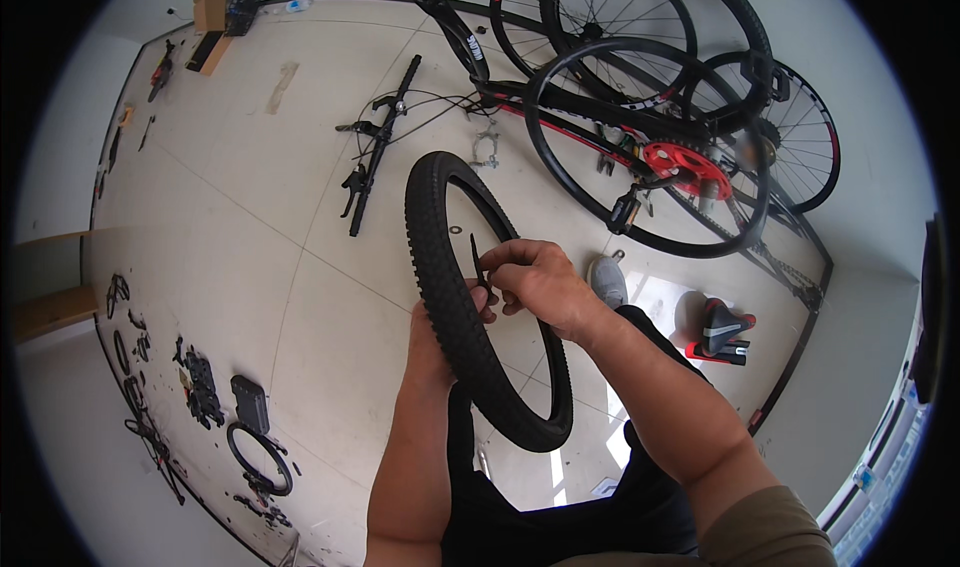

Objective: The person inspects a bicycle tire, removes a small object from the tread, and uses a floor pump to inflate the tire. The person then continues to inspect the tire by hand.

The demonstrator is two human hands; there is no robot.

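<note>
A black knobby bicycle tyre [440,267] stands upright in front of me, held off the floor. My left hand [432,329] grips its tread from the left side, fingers wrapped round the casing. My right hand [535,279] reaches inside the tyre's ring and pinches a thin black strip [478,262], perhaps a tyre lever or a zip tie, against the inner edge. Below the tyre are my legs in black trousers [560,507].
A partly stripped bicycle frame with red chainring [685,167] and several wheels lies at the upper right. A black handlebar with cables [378,147] rests on the tiled floor. Small parts and tools [200,387] line the left wall. A bicycle saddle [722,329] lies at the right.
</note>
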